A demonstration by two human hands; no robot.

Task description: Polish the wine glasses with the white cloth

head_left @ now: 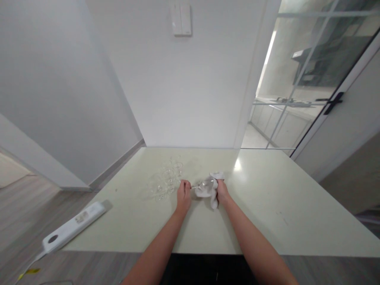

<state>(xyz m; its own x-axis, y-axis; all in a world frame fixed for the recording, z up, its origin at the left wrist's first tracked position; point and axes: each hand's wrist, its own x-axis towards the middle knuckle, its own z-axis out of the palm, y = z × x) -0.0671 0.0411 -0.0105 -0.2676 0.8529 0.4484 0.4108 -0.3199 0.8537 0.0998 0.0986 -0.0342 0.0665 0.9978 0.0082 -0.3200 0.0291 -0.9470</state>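
My left hand (184, 195) grips the stem and foot of a clear wine glass (205, 185) that lies sideways above the pale table (267, 206). My right hand (222, 191) presses a white cloth (211, 193) around the glass's bowl. Both hands meet near the middle of the table. Just left of my left hand stand several more clear stemmed glasses (166, 178) in a tight group.
A white power strip (73, 226) lies on the table's front left corner, overhanging the edge. A white wall with a switch plate (181, 19) rises behind the table. A glass door with a black handle (333, 103) is at the right.
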